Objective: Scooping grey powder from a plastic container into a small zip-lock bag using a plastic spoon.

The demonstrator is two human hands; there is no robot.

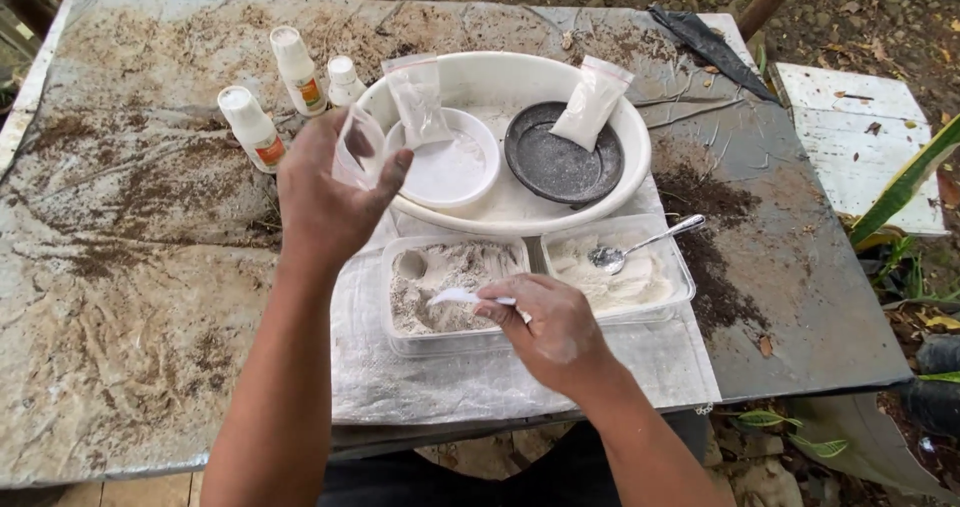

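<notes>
Three white bottles (293,82), two powder tubs (455,285)

On my table (150,297), covered in a stained grey sheet with dirt scattered over it, three small white bottles (293,67) with orange labels stand together at the far left. Beside them sits a big white oval basin (620,182), holding a round white bowl (478,182) and a dark round dish (560,167); a sealed bag of white powder (592,102) leans on the dish. In front, a clear tub of white powder (650,277) has a metal spoon (640,247) resting in it. A white board (860,137) lies off to the right.
</notes>
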